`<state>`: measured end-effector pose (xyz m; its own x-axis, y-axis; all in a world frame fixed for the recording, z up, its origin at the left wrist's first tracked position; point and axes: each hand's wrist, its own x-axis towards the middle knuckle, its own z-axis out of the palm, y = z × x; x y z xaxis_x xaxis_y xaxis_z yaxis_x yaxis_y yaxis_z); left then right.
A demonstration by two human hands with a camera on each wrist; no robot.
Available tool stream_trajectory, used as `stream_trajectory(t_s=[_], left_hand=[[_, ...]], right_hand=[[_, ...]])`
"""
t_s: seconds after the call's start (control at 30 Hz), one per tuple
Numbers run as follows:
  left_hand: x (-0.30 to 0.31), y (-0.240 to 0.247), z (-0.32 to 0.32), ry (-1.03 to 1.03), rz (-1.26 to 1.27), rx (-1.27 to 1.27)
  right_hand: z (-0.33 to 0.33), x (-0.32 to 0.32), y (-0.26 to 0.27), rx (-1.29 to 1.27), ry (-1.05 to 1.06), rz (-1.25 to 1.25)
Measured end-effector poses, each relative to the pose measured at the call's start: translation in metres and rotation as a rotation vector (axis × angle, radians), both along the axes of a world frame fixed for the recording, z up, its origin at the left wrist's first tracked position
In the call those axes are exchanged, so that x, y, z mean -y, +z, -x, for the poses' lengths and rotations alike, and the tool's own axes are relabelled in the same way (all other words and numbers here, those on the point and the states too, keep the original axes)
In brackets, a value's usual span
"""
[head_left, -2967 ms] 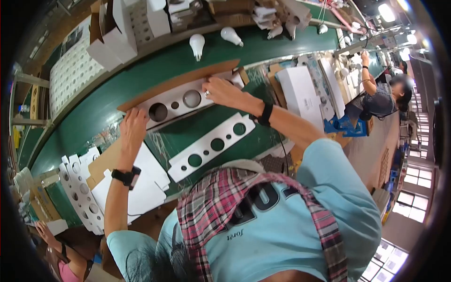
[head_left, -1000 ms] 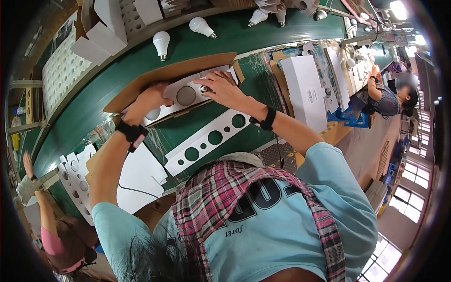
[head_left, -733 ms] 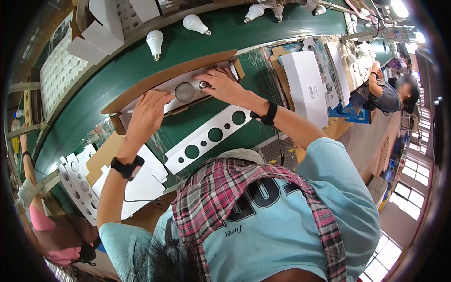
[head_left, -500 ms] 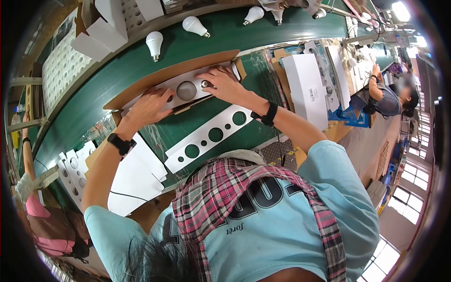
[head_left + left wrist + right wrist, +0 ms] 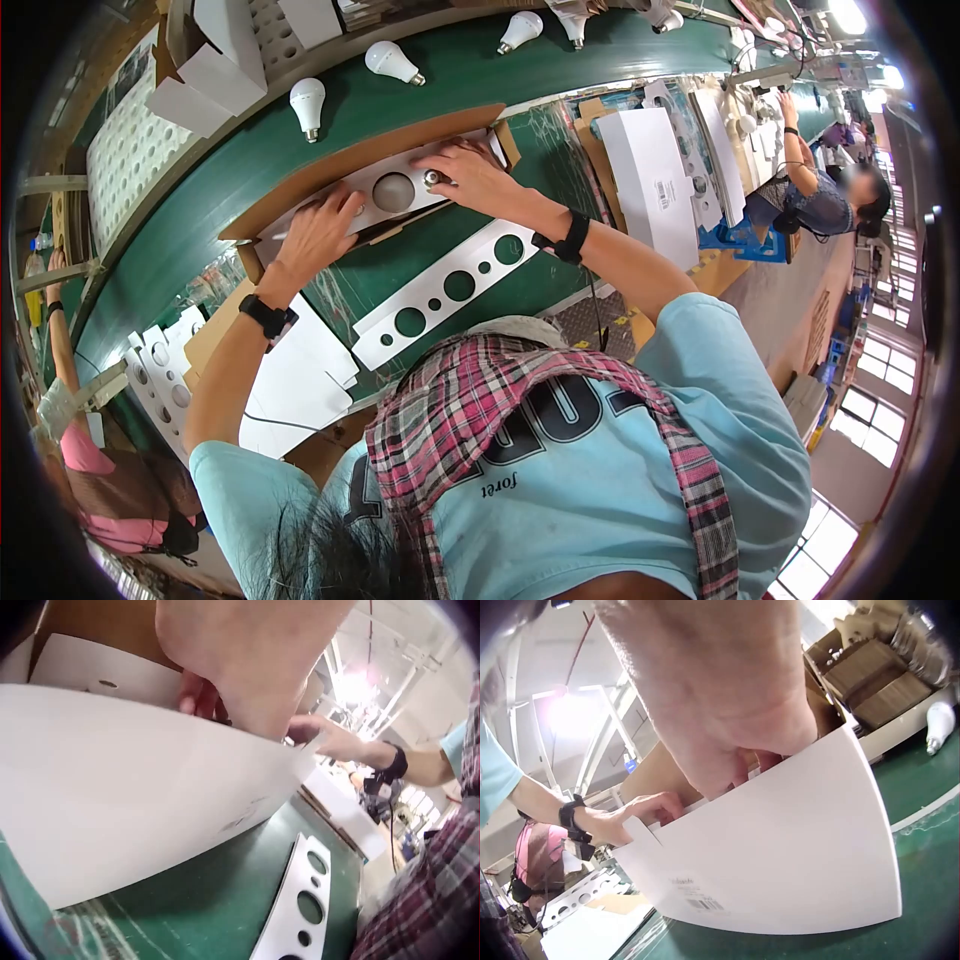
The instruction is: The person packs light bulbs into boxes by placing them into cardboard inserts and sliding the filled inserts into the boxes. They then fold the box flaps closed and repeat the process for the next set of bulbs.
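In the head view an open cardboard box [image 5: 370,155] lies at a slant on the green bench, holding a white card insert [image 5: 402,163] with round holes. A frosted, pale round surface fills the large hole between the hands. My left hand [image 5: 318,228] rests on the insert's left part, fingers spread over it. Over the right part my right hand [image 5: 478,185] presses with bent fingers; a metal bulb base [image 5: 432,177] shows beside its thumb. Both wrist views show fingers reaching down behind the box's white outer wall [image 5: 802,840], tips hidden.
A second punched insert [image 5: 447,308] lies in front of the box. Several LED bulbs [image 5: 308,108] lie on the green belt behind. Flat white cartons [image 5: 650,180] are stacked right, white card sheets [image 5: 290,380] left. Other people sit at both sides.
My left hand has moved from the box's left end onto the insert, dipping inside on the way. A bulb base now shows beside my right thumb. The bulbs on the belt have shifted left.
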<state>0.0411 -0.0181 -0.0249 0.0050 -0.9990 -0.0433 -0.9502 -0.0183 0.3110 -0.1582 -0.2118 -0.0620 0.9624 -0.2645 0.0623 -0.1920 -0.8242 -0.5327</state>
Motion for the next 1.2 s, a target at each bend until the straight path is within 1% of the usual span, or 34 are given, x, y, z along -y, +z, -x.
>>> stream_trajectory(t_s=[0.1, 0.13, 0.2, 0.23, 0.3, 0.4, 0.43, 0.5, 0.53, 0.63, 0.7, 0.73, 0.8, 0.87, 0.93, 1.03, 1.07, 1.1, 1.13, 1.17, 1.2], left_hand=[[0.006, -0.001, -0.003, 0.032, -0.024, -0.13], [0.007, -0.001, -0.003, 0.049, -0.033, -0.164], [0.008, -0.016, 0.008, 0.109, -0.052, -0.105], [0.006, -0.02, 0.01, 0.136, -0.065, -0.072], [0.003, -0.022, 0.006, 0.123, -0.052, -0.101], [-0.003, -0.009, 0.002, 0.152, -0.035, -0.177], [-0.01, 0.0, 0.001, 0.166, -0.036, -0.208], [-0.034, 0.021, 0.004, 0.148, 0.06, -0.011], [-0.048, 0.028, 0.005, 0.142, 0.109, 0.093], [-0.095, 0.008, 0.006, 0.134, 0.004, 0.258], [-0.102, -0.002, -0.001, 0.13, 0.044, 0.31], [-0.102, -0.002, -0.004, 0.124, 0.063, 0.336], [-0.097, 0.001, -0.008, 0.141, 0.105, 0.307], [-0.094, 0.003, -0.015, 0.152, 0.121, 0.268], [-0.098, 0.018, -0.032, 0.189, 0.156, 0.257], [-0.125, 0.048, -0.062, 0.271, 0.193, 0.278], [-0.14, 0.052, -0.079, 0.314, 0.217, 0.328], [-0.158, 0.054, -0.098, 0.362, 0.294, 0.393], [-0.179, 0.051, -0.124, 0.42, 0.286, 0.468], [-0.191, 0.066, -0.137, 0.498, 0.23, 0.485], [-0.211, 0.068, -0.158, 0.539, 0.228, 0.543]], right_hand=[[-0.001, 0.0, 0.003, 0.04, 0.022, 0.03], [0.0, -0.002, 0.007, 0.023, 0.033, 0.132], [0.002, -0.005, 0.018, -0.006, 0.062, 0.336], [0.004, -0.004, 0.025, -0.037, 0.05, 0.383], [0.015, 0.006, 0.037, -0.099, 0.019, 0.485], [0.035, 0.026, 0.046, -0.146, 0.172, 0.586], [0.037, 0.028, 0.045, -0.115, 0.202, 0.626], [0.042, 0.03, 0.039, -0.049, 0.258, 0.698], [0.043, 0.029, 0.038, -0.076, 0.248, 0.702], [0.045, 0.023, 0.043, -0.123, 0.234, 0.686], [0.048, 0.02, 0.052, -0.123, 0.227, 0.628], [0.049, 0.021, 0.051, -0.047, 0.231, 0.628], [0.055, 0.025, 0.048, 0.092, 0.234, 0.629], [0.053, 0.034, 0.048, 0.003, 0.252, 0.604], [0.039, 0.035, 0.061, -0.076, 0.236, 0.568], [0.003, 0.017, 0.076, 0.05, 0.253, 0.515], [-0.017, 0.007, 0.079, 0.136, 0.255, 0.526], [-0.042, -0.005, 0.08, 0.221, 0.254, 0.538], [-0.07, -0.017, 0.083, 0.265, 0.259, 0.574], [-0.101, -0.03, 0.084, 0.308, 0.263, 0.61], [-0.132, -0.044, 0.082, 0.365, 0.283, 0.634]])
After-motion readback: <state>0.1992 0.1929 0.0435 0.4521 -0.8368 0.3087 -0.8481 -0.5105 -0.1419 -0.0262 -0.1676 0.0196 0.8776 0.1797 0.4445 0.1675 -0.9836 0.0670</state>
